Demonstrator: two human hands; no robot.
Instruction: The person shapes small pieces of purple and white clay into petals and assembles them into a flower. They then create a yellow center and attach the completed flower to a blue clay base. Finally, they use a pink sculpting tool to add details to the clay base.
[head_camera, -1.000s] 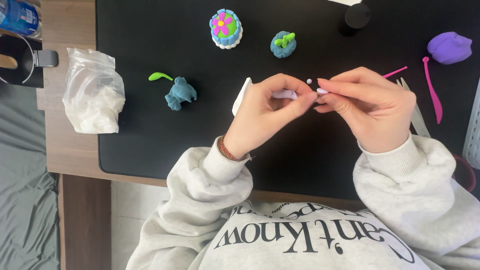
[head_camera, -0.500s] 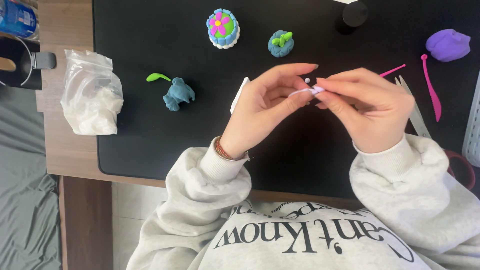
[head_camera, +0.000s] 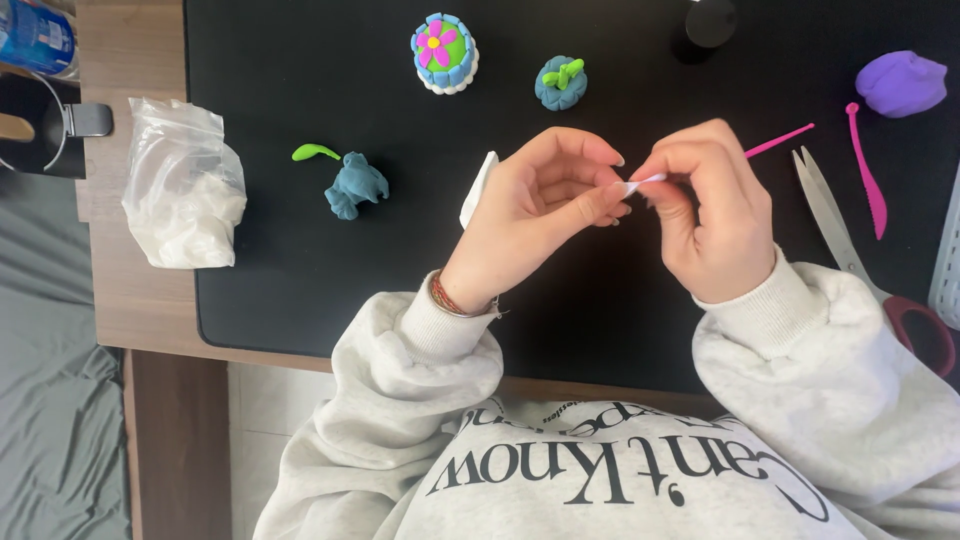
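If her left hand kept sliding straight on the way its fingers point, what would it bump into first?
The left hand points toward the right hand; they already nearly meet around a small white clay piece, so it would probably press into those fingers first.

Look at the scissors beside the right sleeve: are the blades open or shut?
Shut. The scissors lie flat on the black mat, both pale blades together in one narrow point, with no gap showing between them.

Black mat; purple clay lump; teal clay figure (green stem beside); white clay bit.
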